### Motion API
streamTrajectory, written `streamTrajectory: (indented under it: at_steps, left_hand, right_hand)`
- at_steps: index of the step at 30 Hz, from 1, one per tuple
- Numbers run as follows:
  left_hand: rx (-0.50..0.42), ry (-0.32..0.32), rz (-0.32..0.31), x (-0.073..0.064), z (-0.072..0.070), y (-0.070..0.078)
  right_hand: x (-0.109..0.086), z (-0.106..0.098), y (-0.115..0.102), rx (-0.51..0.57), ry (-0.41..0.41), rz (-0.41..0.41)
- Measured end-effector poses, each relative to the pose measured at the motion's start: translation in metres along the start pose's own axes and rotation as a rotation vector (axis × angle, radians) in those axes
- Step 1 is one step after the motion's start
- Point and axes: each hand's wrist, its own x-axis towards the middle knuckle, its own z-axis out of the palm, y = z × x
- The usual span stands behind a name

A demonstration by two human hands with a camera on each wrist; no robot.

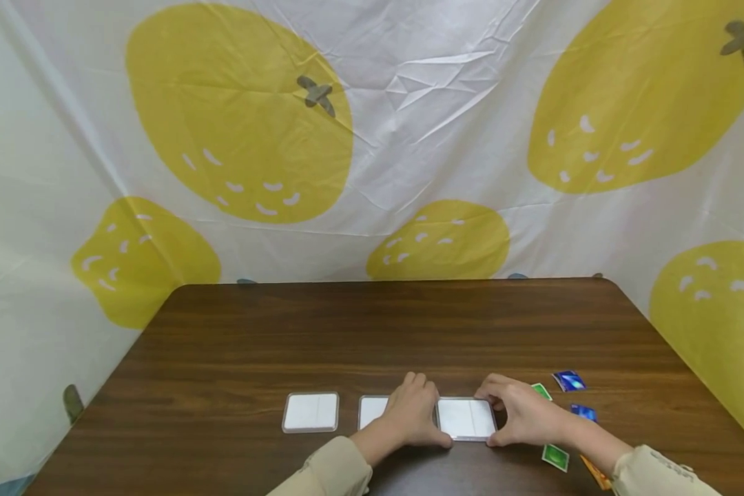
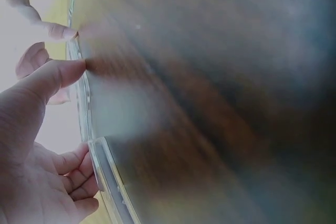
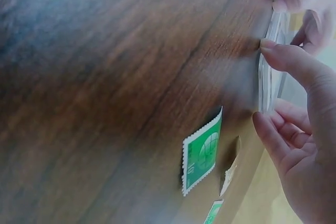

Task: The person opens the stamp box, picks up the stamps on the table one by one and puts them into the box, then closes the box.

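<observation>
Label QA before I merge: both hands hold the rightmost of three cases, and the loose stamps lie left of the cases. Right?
Wrong side: the stamps lie to the right of the three cases, as the head view shows. The left hand and right hand do hold the rightmost case.

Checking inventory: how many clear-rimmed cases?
3: left case; middle case, partly hidden by the left hand; right case, between left hand and right hand. Others could be hidden.

Both hands [image 2: 23, 142] touch a clear case [image 2: 84, 100] — blurred brown wood [image 2: 157, 66] alongside.
</observation>
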Motion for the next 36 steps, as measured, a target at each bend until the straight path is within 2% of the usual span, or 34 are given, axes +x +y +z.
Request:
streamTrajectory:
  at_steps: [8,14,21,29,36]
  left_hand:
    - [0.007,0.005,0.012,0.0,0.002,0.0]
    - [0.003,0.0,-0.004,0.0,0.003,0.0]
    - [-0.038,-0.01,-0.027,-0.001,0.002,-0.001]
    - [-0.103,0.009,-0.02,-0.002,0.002,-0.002]
    - [-0.156,0.012,-0.024,-0.004,0.003,-0.003]
  right_hand:
    - [0.002,-0.005,0.002,0.034,0.008,-0.009]
    - [0.004,-0.005,0.002,0.003,0.009,-0.03]
    - [0.001,-0.008,0.003,0.032,0.016,-0.06]
    - [-0.002,-0.02,0.007,0.027,0.013,0.024]
    - [0.004,-0.023,0.02,0.11,0.071,0.022]
